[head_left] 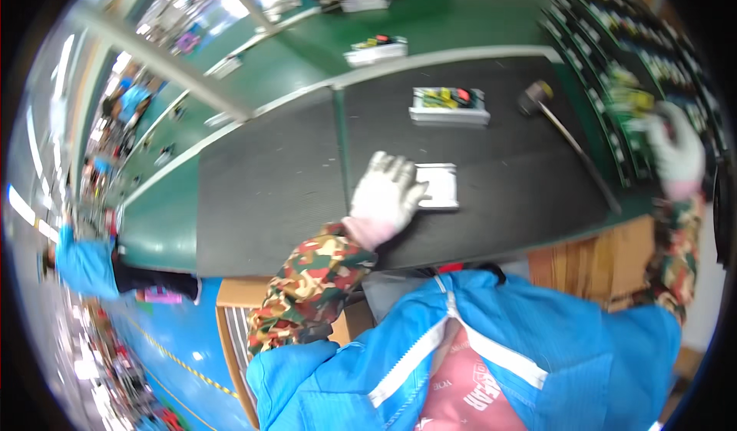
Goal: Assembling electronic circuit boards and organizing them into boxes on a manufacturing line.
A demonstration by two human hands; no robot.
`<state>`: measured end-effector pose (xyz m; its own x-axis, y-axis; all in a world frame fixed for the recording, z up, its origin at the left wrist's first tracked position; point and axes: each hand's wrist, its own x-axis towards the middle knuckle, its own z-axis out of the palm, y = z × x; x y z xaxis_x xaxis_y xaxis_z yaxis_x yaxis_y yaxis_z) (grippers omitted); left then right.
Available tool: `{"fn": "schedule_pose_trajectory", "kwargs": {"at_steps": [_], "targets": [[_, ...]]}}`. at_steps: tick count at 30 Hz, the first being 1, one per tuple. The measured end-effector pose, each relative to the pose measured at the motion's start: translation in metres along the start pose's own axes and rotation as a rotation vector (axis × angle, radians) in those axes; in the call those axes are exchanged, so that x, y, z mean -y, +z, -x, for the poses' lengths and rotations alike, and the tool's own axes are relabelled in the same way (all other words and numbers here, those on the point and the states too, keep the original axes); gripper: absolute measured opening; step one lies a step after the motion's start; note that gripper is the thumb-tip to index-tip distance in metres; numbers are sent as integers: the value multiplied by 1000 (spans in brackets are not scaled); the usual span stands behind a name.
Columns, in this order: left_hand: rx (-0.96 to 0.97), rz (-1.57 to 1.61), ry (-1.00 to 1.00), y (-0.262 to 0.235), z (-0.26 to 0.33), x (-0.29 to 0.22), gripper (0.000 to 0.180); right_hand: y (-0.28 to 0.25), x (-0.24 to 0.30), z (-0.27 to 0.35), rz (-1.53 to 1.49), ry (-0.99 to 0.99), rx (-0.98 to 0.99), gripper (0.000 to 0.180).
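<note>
Now the gloved left hand [386, 193] lies flat, fingers spread, on a small white tray [439, 185] on the black worktop [269, 193]; the gloved right hand [677, 151] grips a green circuit board [634, 101] at the rack [606, 55].

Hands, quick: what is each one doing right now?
Left hand: open, fingers spread, resting flat on the white tray.
Right hand: reaching to the green rack; grip cannot be told.

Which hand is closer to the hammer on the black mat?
Right. The right hand reaches toward the rack just right of the hammer; the left hand rests on a white tray, farther left.
</note>
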<state>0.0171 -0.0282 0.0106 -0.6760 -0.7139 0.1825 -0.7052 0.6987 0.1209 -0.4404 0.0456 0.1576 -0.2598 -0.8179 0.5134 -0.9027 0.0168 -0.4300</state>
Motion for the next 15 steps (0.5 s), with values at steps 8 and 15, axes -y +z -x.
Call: {"fn": "schedule_pose_trajectory", "kwargs": {"at_steps": [8,15], "targets": [[-135,102,60,1,-1,6,41,157,99,101,1,-434,326,27],[-79,63,-7,-7,3,0,39,172,105,102,42,-400,390,28]]}}
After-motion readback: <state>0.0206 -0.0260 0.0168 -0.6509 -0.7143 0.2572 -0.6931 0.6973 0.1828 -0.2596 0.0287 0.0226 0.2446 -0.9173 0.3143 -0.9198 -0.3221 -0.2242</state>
